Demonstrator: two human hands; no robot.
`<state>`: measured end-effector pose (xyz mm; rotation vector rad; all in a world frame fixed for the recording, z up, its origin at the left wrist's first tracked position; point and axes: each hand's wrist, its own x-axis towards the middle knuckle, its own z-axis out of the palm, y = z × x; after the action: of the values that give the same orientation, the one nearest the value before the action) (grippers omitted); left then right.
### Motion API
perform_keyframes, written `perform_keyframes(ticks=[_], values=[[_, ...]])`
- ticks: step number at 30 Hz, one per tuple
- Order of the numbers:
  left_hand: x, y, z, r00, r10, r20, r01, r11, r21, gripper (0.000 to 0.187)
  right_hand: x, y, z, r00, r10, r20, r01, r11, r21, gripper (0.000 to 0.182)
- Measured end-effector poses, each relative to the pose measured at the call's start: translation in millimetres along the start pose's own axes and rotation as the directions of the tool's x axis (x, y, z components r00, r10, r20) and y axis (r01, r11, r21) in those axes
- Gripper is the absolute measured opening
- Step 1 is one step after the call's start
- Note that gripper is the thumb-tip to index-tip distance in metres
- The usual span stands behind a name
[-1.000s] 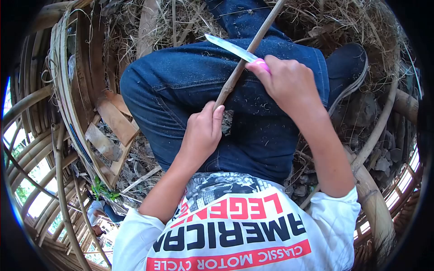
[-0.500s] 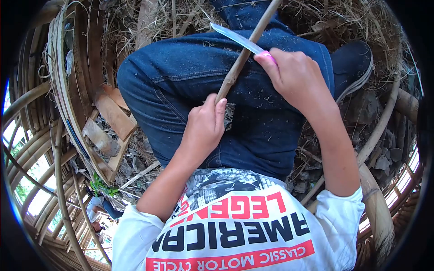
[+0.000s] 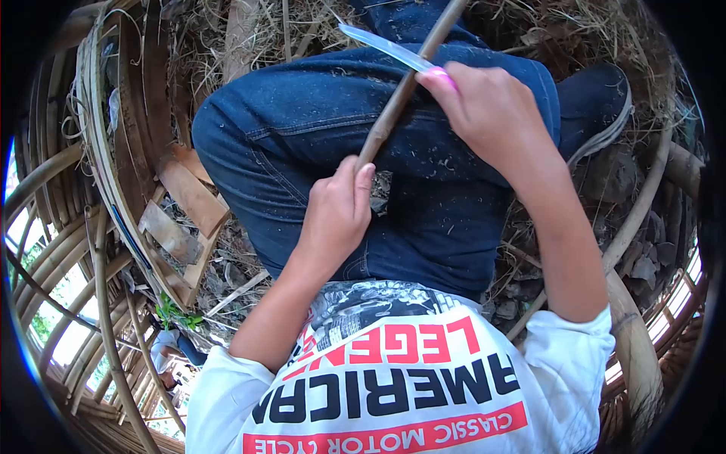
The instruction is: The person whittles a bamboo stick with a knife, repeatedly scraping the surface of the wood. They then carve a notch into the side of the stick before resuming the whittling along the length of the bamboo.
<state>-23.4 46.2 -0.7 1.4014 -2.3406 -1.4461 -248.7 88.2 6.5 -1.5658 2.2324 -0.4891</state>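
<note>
My left hand (image 3: 337, 212) is closed around the lower end of a thin wooden stick (image 3: 393, 111), which slants up and to the right across my jeans. Farther up, my right hand (image 3: 488, 106) grips a knife by its pink handle (image 3: 439, 76). The knife's blade (image 3: 386, 47) lies across the stick and points up to the left. Most of the handle is hidden inside my fingers. Pale shavings are scattered over the jeans (image 3: 302, 98) under the stick.
Flat wood pieces (image 3: 189, 198) lie to my left beside long bent bamboo strips (image 3: 102, 151). Dry fibres and shavings (image 3: 560, 30) cover the ground ahead. A bamboo pole (image 3: 639, 204) runs along my right. Another person (image 3: 170, 352) is partly visible at the lower left.
My right hand and the knife have moved a little up and away along the stick. My left hand and the stick have shifted slightly left.
</note>
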Motion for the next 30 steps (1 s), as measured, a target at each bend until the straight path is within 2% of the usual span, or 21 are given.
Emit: perform_keyframes(ticks=[3, 7, 9, 13, 19, 23, 26, 29, 30], values=[[-1.8, -1.4, -1.4, 1.0, 0.016, -0.004, -0.016, 1.0, 0.012, 0.025, -2.5, 3.5, -3.7, 0.998, 0.037, 0.046, -0.037, 0.999, 0.003, 0.046], [0.0, -0.6, 2.8, 1.0, 0.013, 0.0, -0.013, 1.0, 0.007, 0.024, 10.1, 2.6, 4.5, 1.0, -0.012, 0.0, 0.012, 0.997, 0.075, 0.048], [0.0, -4.2, 0.4, 1.0, -0.012, 0.02, 0.013, 1.0, -0.024, 0.031, 13.4, 4.2, 9.2, 0.999, -0.033, -0.025, 0.035, 0.994, 0.107, 0.05], [-2.2, -3.3, 0.1, 1.0, 0.009, 0.029, -0.009, 1.0, 0.012, 0.031, 1.5, 8.8, -4.6, 0.998, 0.026, 0.062, -0.032, 0.993, 0.11, 0.052], [1.1, 0.9, 0.0, 1.0, -0.014, 0.012, 0.014, 1.0, 0.021, 0.029, 14.5, 8.3, 2.5, 0.999, -0.038, -0.024, 0.04, 0.993, 0.112, 0.049], [-1.5, -6.9, 0.1, 0.999, 0.043, 0.015, -0.043, 0.999, 0.004, 0.029, 5.0, 10.5, -5.5, 0.994, 0.069, 0.085, -0.072, 0.997, 0.035, 0.05], [1.3, 1.8, -1.4, 0.998, -0.049, 0.041, 0.051, 0.998, -0.035, 0.029, 21.1, 11.3, 5.8, 0.999, -0.022, -0.037, 0.025, 0.996, 0.081, 0.046], [-0.9, -2.0, -0.9, 1.0, -0.008, 0.018, 0.008, 1.0, -0.003, 0.029, 14.6, 13.0, -4.1, 1.0, -0.001, 0.018, 0.0, 0.998, 0.067, 0.046], [-0.6, -3.7, -0.5, 1.0, 0.024, 0.014, -0.024, 1.0, 0.01, 0.029, 10.1, 14.8, -5.6, 1.0, 0.026, 0.013, -0.027, 0.992, 0.122, 0.046]])
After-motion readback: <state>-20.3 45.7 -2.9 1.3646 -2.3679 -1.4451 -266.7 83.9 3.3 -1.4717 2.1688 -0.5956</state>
